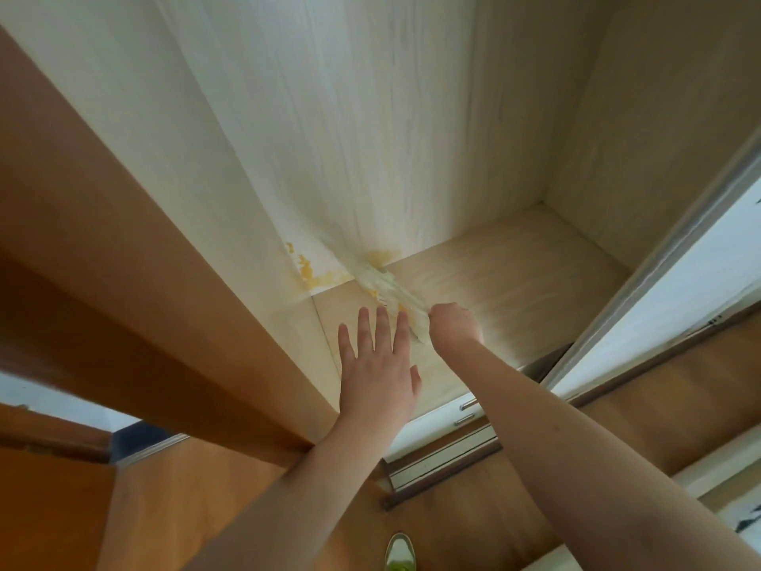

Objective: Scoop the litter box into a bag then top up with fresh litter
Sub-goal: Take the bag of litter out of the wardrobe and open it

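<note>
Plastic, thin and see-through, most likely a bag (391,292), lies blurred on the pale wooden shelf (514,274) inside an open wardrobe, stretching from the back corner of the shelf toward the person. The right hand (455,325) has its grip closed in a fist round the near end of that plastic. The left hand (376,368) is just left of it, fingers straight and spread, palm down over the shelf, its fingertips at the plastic's edge; whether they touch it I cannot tell. Behind the plastic, yellow stains (317,274) mark the foot of the wardrobe's light back panel (370,117). Left of the shelf stands a broad brown wooden side panel (123,282), right of it a sliding door with a pale metal frame (659,257). Below the shelf's front edge sit white drawers with small metal handles (467,412) and a floor track. The floor is brown wood (473,529), and a green and white shoe (400,554) shows on it. No litter box, scoop or litter can be seen here.
</note>
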